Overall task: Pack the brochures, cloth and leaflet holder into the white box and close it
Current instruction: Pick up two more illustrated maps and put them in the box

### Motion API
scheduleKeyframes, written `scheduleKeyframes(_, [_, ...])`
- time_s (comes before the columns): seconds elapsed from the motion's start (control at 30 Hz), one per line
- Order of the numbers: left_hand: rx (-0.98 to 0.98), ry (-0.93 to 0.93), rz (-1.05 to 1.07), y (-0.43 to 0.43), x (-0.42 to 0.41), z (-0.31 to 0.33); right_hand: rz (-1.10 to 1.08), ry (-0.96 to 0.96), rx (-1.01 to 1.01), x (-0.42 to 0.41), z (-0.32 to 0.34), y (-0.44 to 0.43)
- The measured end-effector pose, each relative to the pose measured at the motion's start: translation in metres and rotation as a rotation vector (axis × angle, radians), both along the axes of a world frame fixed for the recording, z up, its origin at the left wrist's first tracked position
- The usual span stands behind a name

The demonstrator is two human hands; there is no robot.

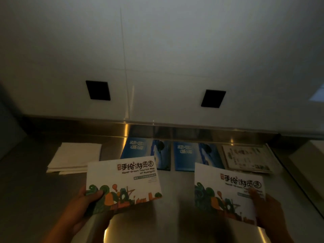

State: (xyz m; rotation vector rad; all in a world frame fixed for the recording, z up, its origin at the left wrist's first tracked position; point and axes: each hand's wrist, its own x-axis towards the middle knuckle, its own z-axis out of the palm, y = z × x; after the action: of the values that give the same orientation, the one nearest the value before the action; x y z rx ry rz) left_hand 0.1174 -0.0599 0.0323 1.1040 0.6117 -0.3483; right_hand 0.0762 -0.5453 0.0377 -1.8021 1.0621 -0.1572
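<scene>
Step in hand: gathering brochures. Left hand grips one hand-drawn tourist map brochure; right hand grips its twin, both above the tabletop's near edge. Folded cloth far left. White box unseen; next, stack both.

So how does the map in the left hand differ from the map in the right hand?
The left map is tilted, its right side raised; the right map tilts the other way. The left hand grips the left map's lower-left corner; the right hand grips the right map's right edge. Both show the same cover.
</scene>
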Motion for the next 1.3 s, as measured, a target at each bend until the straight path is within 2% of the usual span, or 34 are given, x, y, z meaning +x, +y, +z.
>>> scheduleKeyframes(0.23, [-0.115, -0.029, -0.006, -0.104, -0.024, 0.036, 0.073, 0.023, -0.054, -0.010, 0.006, -0.114])
scheduleKeyframes(0.47, [-0.125, -0.068, -0.048, -0.196, -0.037, 0.027, 0.106, -0.019, -0.024, -0.025, 0.020, -0.189])
scheduleKeyframes(0.83, [-0.118, -0.116, -0.166, -0.233, -0.014, 0.025, 0.067, -0.120, -0.199, -0.057, 0.042, -0.226])
scheduleKeyframes(1.07, [-0.155, -0.138, -0.174, -0.272, -0.027, 0.035, 0.086, -0.114, -0.167, -0.050, 0.036, -0.257])
scheduleKeyframes(1.3, [-0.097, -0.138, -0.126, -0.342, -0.038, 0.033, 0.123, -0.163, -0.184, -0.030, 0.040, -0.340])
